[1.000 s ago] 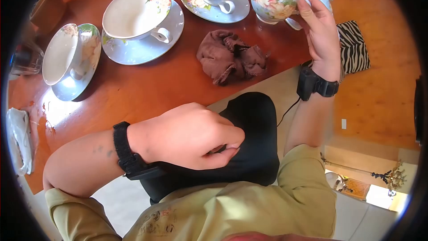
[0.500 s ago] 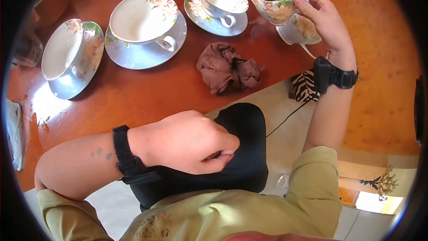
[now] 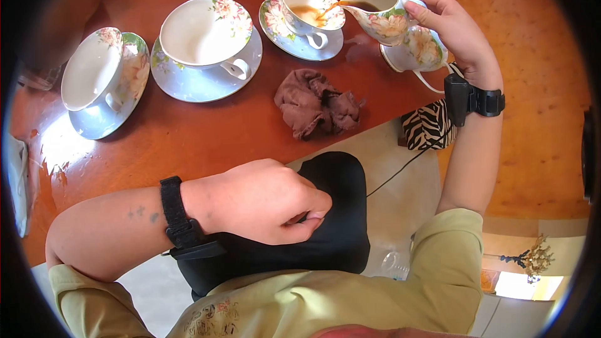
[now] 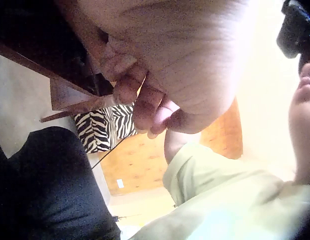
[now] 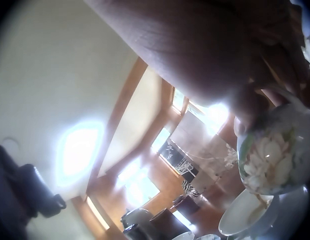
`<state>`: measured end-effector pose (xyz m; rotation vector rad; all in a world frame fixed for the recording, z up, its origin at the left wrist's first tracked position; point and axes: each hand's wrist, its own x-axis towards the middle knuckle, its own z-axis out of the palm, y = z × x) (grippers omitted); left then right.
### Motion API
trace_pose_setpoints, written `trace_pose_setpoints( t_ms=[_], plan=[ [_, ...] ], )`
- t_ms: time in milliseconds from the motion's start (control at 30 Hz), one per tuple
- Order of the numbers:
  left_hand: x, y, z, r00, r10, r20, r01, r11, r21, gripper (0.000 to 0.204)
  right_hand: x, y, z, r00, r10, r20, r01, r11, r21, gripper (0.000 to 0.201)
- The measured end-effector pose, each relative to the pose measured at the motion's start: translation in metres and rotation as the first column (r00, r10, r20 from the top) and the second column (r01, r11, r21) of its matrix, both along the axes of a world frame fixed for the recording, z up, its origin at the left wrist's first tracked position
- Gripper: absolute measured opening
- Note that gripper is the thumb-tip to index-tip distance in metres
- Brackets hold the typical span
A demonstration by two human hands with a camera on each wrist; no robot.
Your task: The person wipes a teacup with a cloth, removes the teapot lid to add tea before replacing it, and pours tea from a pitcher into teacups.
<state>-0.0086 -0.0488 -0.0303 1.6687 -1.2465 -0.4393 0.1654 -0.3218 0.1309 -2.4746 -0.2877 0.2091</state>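
Note:
A floral china creamer jug [image 3: 383, 25] is gripped by its handle in my right hand [image 3: 460, 28]. It tilts left, and brown liquid streams from its spout into a flowered teacup [image 3: 319, 20] on a saucer [image 3: 322, 50]. Some brown liquid lies in that cup. In the right wrist view the jug [image 5: 270, 160] hangs close over the cup [image 5: 240, 220]. My left hand [image 3: 266, 203] hovers over the lap, palm down, fingers loosely curled around nothing. Partly hidden below the jug is another floral china pot [image 3: 422, 49] with a curved handle.
A large teacup [image 3: 200, 34] and a tilted-looking cup [image 3: 91, 72] stand on saucers toward the left. A crumpled brown cloth [image 3: 316, 106] lies near the table edge. Clear plastic [image 3: 19, 181] is at far left. Zebra-patterned fabric [image 3: 426, 125] shows below the table's right side.
My right hand has lifted the jug clear of the pot and tipped it left; liquid now runs into the teacup. My left hand stays nearly still.

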Motion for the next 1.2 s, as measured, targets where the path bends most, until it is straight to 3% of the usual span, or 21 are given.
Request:
trace_pose_setpoints(
  t_ms=[133, 300, 533, 600, 833, 933, 1000, 1033, 1100, 1200],
  plan=[
    [-0.001, 0.001, 0.002, 1.000, 0.005, 0.010, -0.005, 1.000, -0.003, 0.005, -0.001, 0.001, 0.006, 1.000, -0.005, 0.006, 0.005, 1.000, -0.015, 0.032],
    [-0.001, 0.001, 0.002, 1.000, 0.008, 0.004, -0.008, 1.000, 0.001, 0.006, 0.005, -0.002, 0.013, 0.994, 0.109, -0.016, -0.110, 0.993, -0.053, 0.029],
    [-0.001, 0.000, 0.002, 1.000, 0.006, 0.010, -0.006, 1.000, 0.010, 0.005, 0.008, 0.002, 0.015, 0.996, 0.087, 0.020, -0.086, 0.994, -0.070, 0.029],
    [-0.002, 0.000, 0.002, 1.000, 0.017, -0.017, -0.017, 0.999, -0.032, 0.013, 0.010, 0.003, 0.018, 0.989, 0.147, -0.006, -0.147, 0.981, -0.126, 0.030],
    [-0.003, 0.001, 0.004, 0.999, 0.021, -0.033, -0.022, 0.999, -0.024, 0.013, 0.008, -0.002, 0.015, 0.996, 0.089, 0.004, -0.088, 0.990, -0.111, 0.027],
    [-0.002, 0.001, 0.005, 0.999, 0.025, -0.027, -0.025, 1.000, 0.000, 0.012, 0.010, -0.018, 0.004, 0.993, 0.091, -0.075, -0.091, 0.996, 0.006, 0.024],
    [-0.002, 0.001, 0.003, 1.000, -0.006, -0.024, 0.006, 1.000, 0.013, 0.009, 0.005, -0.031, -0.009, 0.987, 0.006, -0.160, 0.034, 0.970, 0.241, 0.027],
    [-0.003, 0.000, 0.003, 1.000, 0.012, -0.023, -0.011, 1.000, 0.027, 0.009, 0.004, -0.037, -0.017, 0.987, 0.025, -0.159, 0.017, 0.967, 0.254, 0.027],
    [-0.002, 0.002, -0.001, 1.000, 0.000, -0.011, 0.000, 1.000, 0.011, 0.011, 0.001, -0.043, -0.036, 0.968, 0.041, -0.249, 0.100, 0.843, 0.528, 0.023],
    [-0.004, 0.000, -0.002, 1.000, 0.017, 0.007, -0.017, 0.999, 0.029, 0.011, -0.015, -0.039, -0.048, 0.965, 0.049, -0.258, 0.148, 0.709, 0.689, 0.022]
  ],
)
